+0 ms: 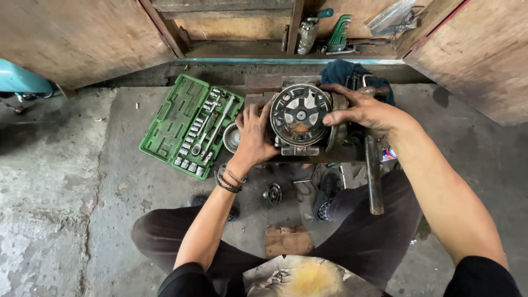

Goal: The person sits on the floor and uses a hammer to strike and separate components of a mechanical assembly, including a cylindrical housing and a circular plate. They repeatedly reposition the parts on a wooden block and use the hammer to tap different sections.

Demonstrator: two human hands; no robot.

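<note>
Greasy metal is what both hands are wrapped around: the left hand (254, 135) is cupped against the left side of a round, pulley-faced compressor-like unit (300, 116), fingers closed on its body, while the right hand (360, 110) clamps over the top right edge, fingertips curled on the rim. So both grips are closed on the same part, one from each side, which looks like the way you'd steady something heavy and awkward so it doesn't roll off its perch. The unit sits face-up toward the camera on a small metal block or stand, straight ahead of the person's crossed legs, on the concrete floor (66, 181). Just beside the left hand lies a bearing-like ring (231, 137), and next to that an open green socket set case (190, 126), lid flat so the sockets and ratchet are within easy reach. A long steel bar (374, 176) runs down past the right forearm, near the knee. A small round part (273, 193) sits on the floor between the legs. Behind the unit there's a blue rag (344, 71), and further back a low wooden shelf (286, 52) with hex keys (339, 34) on it.
</note>
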